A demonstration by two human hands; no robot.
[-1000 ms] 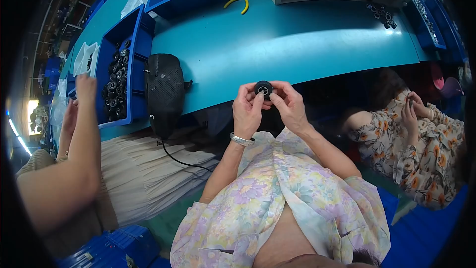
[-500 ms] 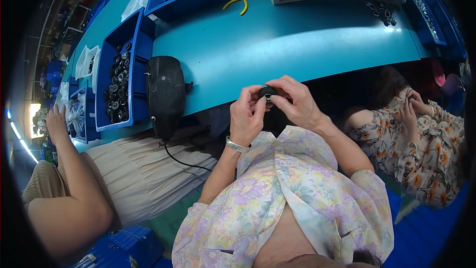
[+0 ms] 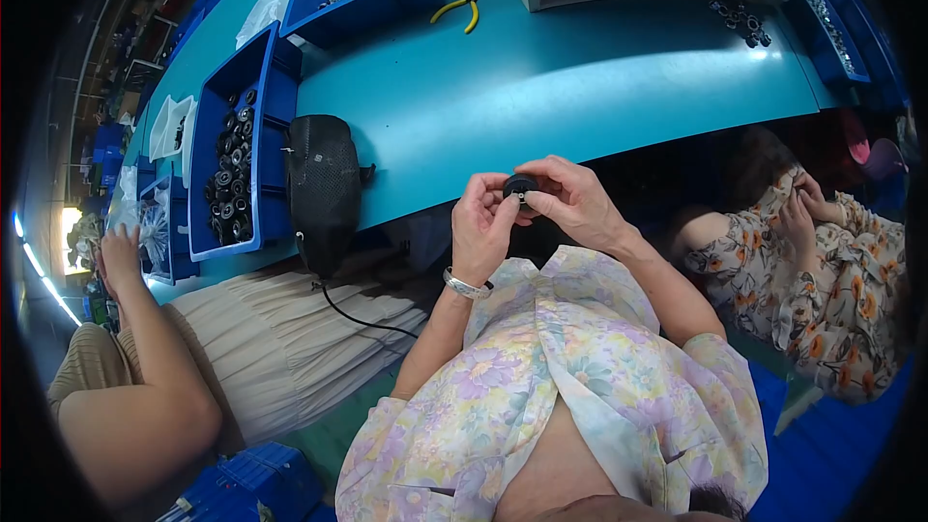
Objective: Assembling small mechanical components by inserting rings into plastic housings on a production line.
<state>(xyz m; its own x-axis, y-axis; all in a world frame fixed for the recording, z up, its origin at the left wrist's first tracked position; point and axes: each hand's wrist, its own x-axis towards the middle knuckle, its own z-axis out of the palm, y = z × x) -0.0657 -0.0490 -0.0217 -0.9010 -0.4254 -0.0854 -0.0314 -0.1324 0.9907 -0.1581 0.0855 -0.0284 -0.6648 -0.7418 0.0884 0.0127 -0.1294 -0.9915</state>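
Part: small black round part [image 3: 520, 186], judged light, stiff, slippery; best gripped at its rim.
Left hand [image 3: 483, 227]: fingertips pinched on part.
Right hand [image 3: 570, 201]: part pinched likewise.
Bench [image 3: 541, 87]: teal, beyond.

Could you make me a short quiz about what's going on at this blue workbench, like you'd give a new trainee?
1. True or false: both hands hold one small black round part.
2. Which tool lies on the bench top? A) yellow-handled pliers B) hammer C) scissors
3. What fills the long blue tray on the left?

Key: 1 true. 2 A. 3 Small dark round parts.
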